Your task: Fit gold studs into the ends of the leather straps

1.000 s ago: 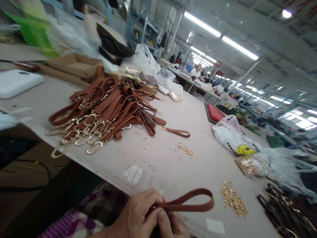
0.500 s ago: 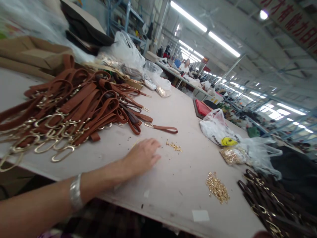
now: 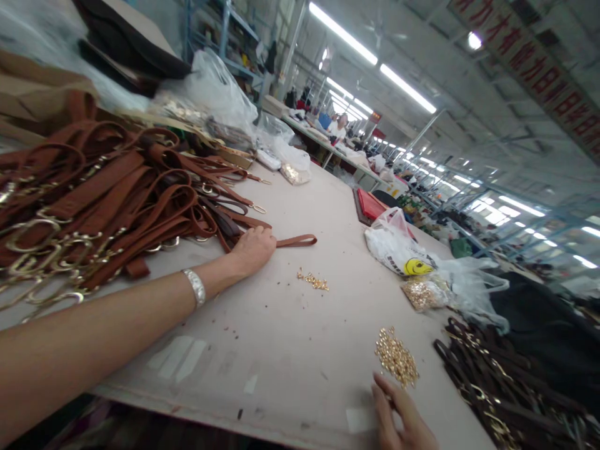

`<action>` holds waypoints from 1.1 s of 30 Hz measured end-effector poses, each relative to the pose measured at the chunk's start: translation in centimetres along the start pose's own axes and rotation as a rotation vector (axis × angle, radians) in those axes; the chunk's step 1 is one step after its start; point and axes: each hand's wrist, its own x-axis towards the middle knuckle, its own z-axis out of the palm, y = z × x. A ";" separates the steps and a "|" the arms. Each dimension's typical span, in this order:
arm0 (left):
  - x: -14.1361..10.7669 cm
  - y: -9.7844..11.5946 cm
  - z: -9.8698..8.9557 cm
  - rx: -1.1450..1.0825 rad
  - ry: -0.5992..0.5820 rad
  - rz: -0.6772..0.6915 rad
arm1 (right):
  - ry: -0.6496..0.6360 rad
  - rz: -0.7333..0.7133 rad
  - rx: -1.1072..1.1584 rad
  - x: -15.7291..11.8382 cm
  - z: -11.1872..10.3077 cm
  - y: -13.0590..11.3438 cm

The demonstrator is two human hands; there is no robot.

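One brown strap crosswise, loop rightward

The left arm is bare, with a wide, shiny silver band near the left hand. The band has little marks. The right hand is bare too. Low down, dim purple cloth looks blurry.

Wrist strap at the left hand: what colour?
Reddish-brown wrist strap, clearest in the head view.

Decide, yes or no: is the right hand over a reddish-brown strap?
No: the left hand covers part of a reddish-brown strap; the right hand is near gold pieces.
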 end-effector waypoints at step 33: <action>-1.8 -0.1 -1.4 -0.316 -0.073 -0.087 | -0.340 0.162 0.834 1.7 8.0 -11.9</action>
